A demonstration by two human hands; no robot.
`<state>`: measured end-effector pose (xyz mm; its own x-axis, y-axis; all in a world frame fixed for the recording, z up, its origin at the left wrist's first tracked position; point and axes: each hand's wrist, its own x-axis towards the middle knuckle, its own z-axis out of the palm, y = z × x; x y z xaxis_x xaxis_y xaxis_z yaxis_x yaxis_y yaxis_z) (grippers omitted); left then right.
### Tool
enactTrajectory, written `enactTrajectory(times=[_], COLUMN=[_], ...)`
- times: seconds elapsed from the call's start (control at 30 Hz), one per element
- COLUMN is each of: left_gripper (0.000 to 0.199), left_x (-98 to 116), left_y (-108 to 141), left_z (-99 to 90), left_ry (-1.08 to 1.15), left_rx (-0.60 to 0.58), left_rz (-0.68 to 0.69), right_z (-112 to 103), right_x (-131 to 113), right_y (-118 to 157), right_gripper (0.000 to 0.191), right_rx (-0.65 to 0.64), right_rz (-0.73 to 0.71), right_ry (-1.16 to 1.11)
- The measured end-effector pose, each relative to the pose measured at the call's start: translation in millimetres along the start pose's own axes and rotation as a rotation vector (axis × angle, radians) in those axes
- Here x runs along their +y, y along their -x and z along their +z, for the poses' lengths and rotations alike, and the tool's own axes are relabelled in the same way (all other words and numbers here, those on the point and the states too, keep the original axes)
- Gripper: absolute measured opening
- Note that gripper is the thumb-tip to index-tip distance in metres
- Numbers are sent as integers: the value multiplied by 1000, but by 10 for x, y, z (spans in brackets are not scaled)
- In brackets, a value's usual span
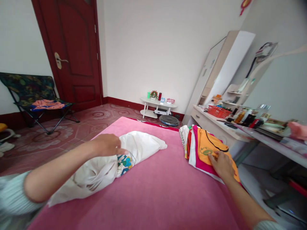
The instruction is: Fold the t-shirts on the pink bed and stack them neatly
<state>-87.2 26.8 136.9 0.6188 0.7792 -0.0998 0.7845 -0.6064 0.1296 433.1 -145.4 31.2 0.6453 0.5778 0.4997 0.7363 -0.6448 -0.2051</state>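
Both hands [107, 146] [223, 164] well apart, palms down

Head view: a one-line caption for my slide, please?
Left hand over a white cloth on a pink sheet; right hand on orange cloth atop a folded stack.

The orange shirt [209, 140] is partly covered by the right hand [223, 164]; the door [78, 41] is cut off above.
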Motion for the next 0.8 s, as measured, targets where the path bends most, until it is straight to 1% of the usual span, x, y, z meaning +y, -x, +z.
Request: enactTrajectory(times=[0.03,0.07,0.13,0.17,0.2,0.23,0.27,0.33,0.37,0.43,0.5,0.57,0.63,0.67,0.7,0.73,0.77,0.8], left_gripper=[58,68,101,111,115,113,103,72,57,36,28,30,36,41,46,51,55,59], left_x=[105,202,367,435,495,550,601,677,694,665,536,325,92,-9,-88,-140,-162,-158], left_y=[-168,-337,-640,-758,-846,-906,-941,-967,-977,-1032,-1161,-1348,-1541,-1620,-1677,-1710,-1716,-1695], left_z=[23,95,337,476,609,726,820,923,928,839,622,317,15,-97,-167,-183,-143,-48], left_ry=[-6,1,45,64,71,74,72,69,71,76,73,61,45,40,38,39,42,46], left_rx=[84,119,86,61,63,73,93,132,140,149,186,260,342,373,392,395,382,352], left_rz=[29,58,44,31,8,-14,-33,-60,-68,-86,-126,-194,-270,-300,-323,-337,-335,-310], right_z=[15,28,49,57,63,68,72,83,91,109,127,137,133,125,113,97,77,52], right_x=[-33,-61,-91,-94,-91,-85,-77,-63,-58,-53,-51,-57,-74,-86,-100,-113,-123,-127], right_y=[19,39,82,103,120,135,147,160,163,162,159,161,173,184,196,207,212,208], right_gripper=[51,51,49,49,48,48,47,47,47,47,47,48,48,48,47,47,46,46], right_rx=[-1,5,34,48,59,68,76,89,93,98,102,106,107,105,104,100,93,81], right_rz=[15,24,23,16,5,-6,-17,-35,-39,-39,-34,-26,-33,-41,-47,-50,-49,-43], right_ry=[31,56,85,94,101,107,111,117,120,132,142,156,172,178,180,179,172,161])
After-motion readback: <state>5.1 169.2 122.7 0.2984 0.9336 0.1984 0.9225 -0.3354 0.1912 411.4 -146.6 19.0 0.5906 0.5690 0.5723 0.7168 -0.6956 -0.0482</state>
